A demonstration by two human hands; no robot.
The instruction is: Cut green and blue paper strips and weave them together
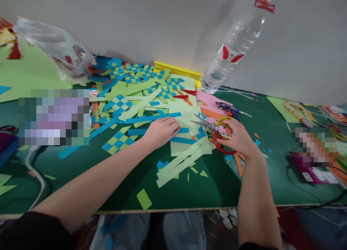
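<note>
My left hand [162, 132] rests over several blue paper strips [184, 140] at the middle of the table. Its fingers are together and bent down onto a blue strip; the thumb is hidden. My right hand [238, 135] grips scissors [208, 125] with one yellow and one red handle loop. The blades are apart and point left over a pale green sheet [180, 107], with no paper visible between them. Pale green strips [181, 163] lie below the blue ones. Woven blue-and-green checkered pieces [117, 141] lie left of my left hand, with more piled behind.
A clear plastic bottle [230, 51] leans against the wall beside a yellow strip [177, 70]. A glue gun [227, 108] lies on pink paper [210, 100]. At left are a plastic bag [58, 49] and a white cable [40, 174]. Paper scraps lie near the front edge.
</note>
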